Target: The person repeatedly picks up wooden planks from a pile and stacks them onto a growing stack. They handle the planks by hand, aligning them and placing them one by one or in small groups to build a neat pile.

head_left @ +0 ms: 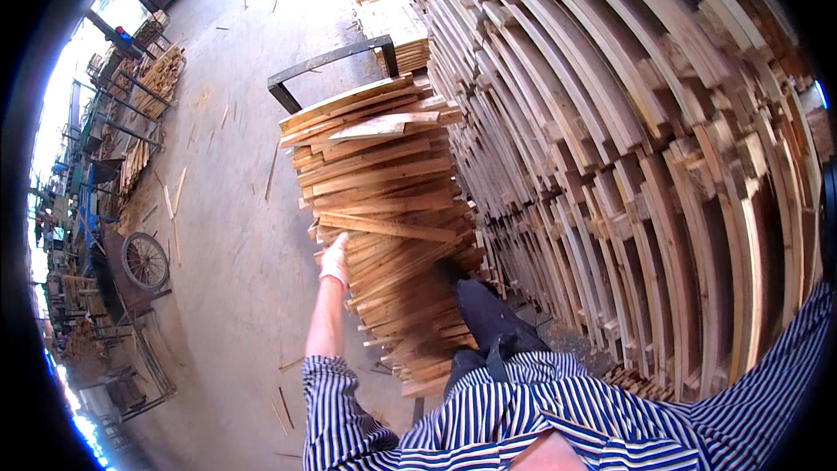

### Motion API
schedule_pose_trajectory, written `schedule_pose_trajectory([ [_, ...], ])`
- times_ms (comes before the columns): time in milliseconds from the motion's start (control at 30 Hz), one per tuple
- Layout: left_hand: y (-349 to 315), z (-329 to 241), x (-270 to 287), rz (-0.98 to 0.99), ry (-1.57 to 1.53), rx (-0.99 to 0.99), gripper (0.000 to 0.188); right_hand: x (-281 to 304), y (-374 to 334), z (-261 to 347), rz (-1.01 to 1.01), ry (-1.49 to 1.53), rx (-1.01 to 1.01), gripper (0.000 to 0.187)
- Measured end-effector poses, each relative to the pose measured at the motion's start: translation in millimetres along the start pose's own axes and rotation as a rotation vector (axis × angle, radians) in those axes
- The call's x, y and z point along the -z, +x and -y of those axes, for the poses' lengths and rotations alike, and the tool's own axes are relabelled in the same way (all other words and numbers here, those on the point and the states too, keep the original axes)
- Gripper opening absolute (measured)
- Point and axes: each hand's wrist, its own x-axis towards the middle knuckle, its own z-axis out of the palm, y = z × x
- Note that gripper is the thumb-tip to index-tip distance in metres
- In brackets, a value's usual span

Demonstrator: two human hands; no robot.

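My left hand [335, 262], in what looks like a pale glove, is at the left side of a long pile of wooden boards [384, 179]. Its fingers close about a board's end there; the exact grip is partly hidden. Just above the hand, one board [388, 227] lies slantwise across the others. The boards are rough, narrow and unevenly stacked, with a paler splintered piece [384, 126] on top toward the far end. My right arm, in a striped sleeve [767, 366], stretches off to the right, and its hand is outside the picture.
A dark metal frame [331, 61] rises at the pile's far end. Tall stacks of spaced planks [610, 139] wall off the right side. Another board stack [392, 17] stands beyond. At left are a wheeled cart [145, 260] and racks of wood [161, 78]; loose sticks [179, 192] litter the concrete floor.
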Motion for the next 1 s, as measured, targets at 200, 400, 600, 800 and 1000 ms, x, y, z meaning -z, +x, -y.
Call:
schedule_pose_trajectory([
  [200, 26.4, 52.1, -119.2, -0.083, -0.12, 0.395, 0.118, -155.4, 64.5, 120.9, 0.002, 0.37, 0.146, 0.066],
  [400, 120.7, 114.4, -166.0, -0.12, -0.333, 0.347, 0.11, -446.1, 55.0, 253.3, 0.695, 0.789, -0.093, 0.075],
  [600, 170.1, 157.3, -188.5, -0.741, 0.078, 0.395, 0.11, -615.2, -52.5, 350.0, 1.282, 0.476, -0.058, 0.073],
  [800, 143.7, 168.5, -137.5, -0.605, 0.338, 0.237, 0.087, -763.4, -157.0, 344.4, 1.222, 0.822, -0.615, 0.083],
  [1000, 182.3, 126.4, -135.7, -0.635, 0.487, -0.369, 0.071, -819.6, -196.5, 400.3, 1.059, 1.639, -1.178, 0.058],
])
